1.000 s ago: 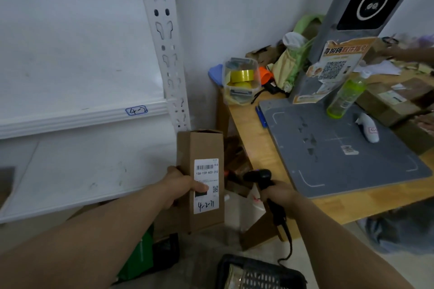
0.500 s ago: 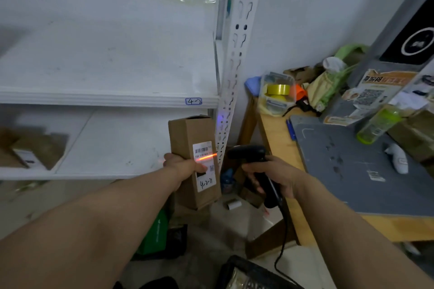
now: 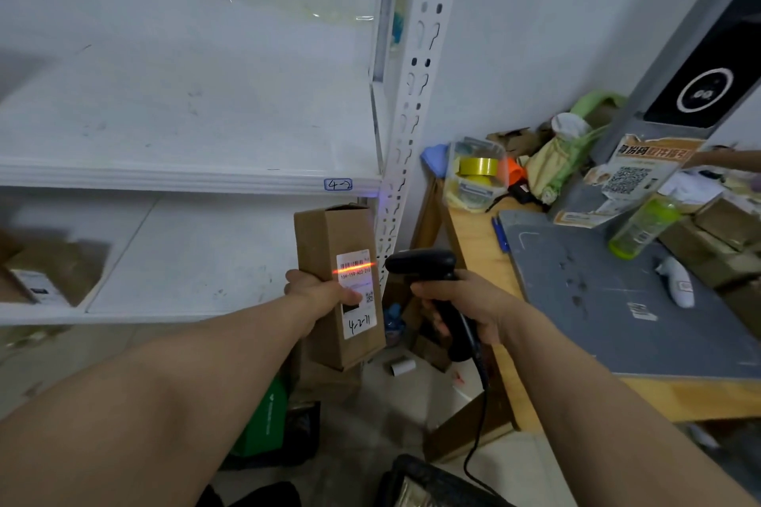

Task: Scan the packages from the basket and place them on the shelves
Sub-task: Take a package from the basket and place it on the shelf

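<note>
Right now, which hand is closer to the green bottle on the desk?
Right. The right hand, gripping the scanner, is left of the green bottle; the left hand, holding the box, is farther left.

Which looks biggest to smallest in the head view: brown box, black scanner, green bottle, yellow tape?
1. brown box
2. black scanner
3. green bottle
4. yellow tape
The box and scanner are nearest the camera, so their true sizes against the others are unsure.
</note>
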Tool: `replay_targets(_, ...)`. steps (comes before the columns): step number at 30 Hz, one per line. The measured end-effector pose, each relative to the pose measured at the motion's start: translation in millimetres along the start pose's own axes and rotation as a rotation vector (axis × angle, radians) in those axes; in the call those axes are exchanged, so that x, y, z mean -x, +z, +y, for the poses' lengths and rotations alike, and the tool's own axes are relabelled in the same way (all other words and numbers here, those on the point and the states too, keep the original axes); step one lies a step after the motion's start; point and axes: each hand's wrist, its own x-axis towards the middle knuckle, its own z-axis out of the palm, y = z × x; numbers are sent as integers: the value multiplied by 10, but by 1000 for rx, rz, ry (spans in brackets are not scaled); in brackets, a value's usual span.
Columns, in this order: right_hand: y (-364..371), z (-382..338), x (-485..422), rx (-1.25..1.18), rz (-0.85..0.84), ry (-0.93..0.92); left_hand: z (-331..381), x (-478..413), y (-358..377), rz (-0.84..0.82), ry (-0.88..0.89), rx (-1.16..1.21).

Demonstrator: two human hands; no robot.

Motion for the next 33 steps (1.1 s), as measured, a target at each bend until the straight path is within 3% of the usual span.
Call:
replay_targets(12,-88,13,-53,-29,26,18,-12,-90,42,-41,-8,-39)
replay_targets(17,-392,140,-81,168,219,53,-9,-77,108,-131,-8,-103)
replay_targets(23,-953,665,-349,551,582,281,50,-26,325,-330,25,-196)
replay_targets(33,-1198,1113,-561,602,703,373,162,-35,674,-409,57,-227)
